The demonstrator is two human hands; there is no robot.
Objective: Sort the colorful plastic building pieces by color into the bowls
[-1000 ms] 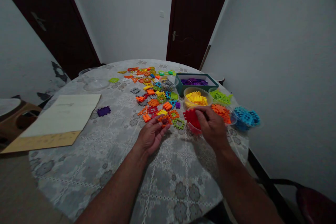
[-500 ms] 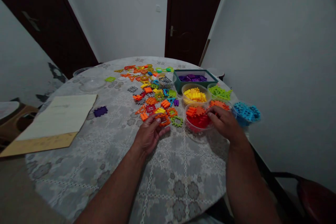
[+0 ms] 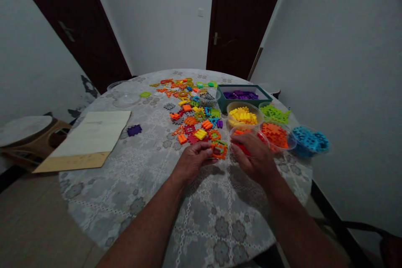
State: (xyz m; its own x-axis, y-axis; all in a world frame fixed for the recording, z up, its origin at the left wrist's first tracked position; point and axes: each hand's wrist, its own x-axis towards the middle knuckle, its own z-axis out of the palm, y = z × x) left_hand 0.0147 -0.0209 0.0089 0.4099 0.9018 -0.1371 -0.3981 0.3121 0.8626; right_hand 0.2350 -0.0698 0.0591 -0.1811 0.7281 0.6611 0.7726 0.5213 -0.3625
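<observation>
My left hand (image 3: 194, 160) pinches an orange square frame with notched edges (image 3: 223, 150), a plastic building piece, between thumb and fingers just above the tablecloth. My right hand (image 3: 257, 159) is over the near side of a clear tub of red pieces (image 3: 264, 137), covering much of it. Its thumb and index finger point left toward the orange frame and are apart, with red showing between them. Some orange pieces (image 3: 241, 132) lie in the back of that tub. Loose pieces lie close by, among them a yellow piece (image 3: 200, 134).
Beyond stand tubs of yellow (image 3: 242, 116), green (image 3: 274, 114), orange (image 3: 275, 135) and blue pieces (image 3: 310, 140), plus a green box (image 3: 222, 104) of purple ones. Mixed pieces (image 3: 190, 120) spread across the middle. Leftward lie a purple piece (image 3: 134, 130) and an open pad (image 3: 91, 134).
My right hand has moved left from the far right side of the red tub to across its front. My left hand still holds the orange frame, now turned more outward. The view has shifted left.
</observation>
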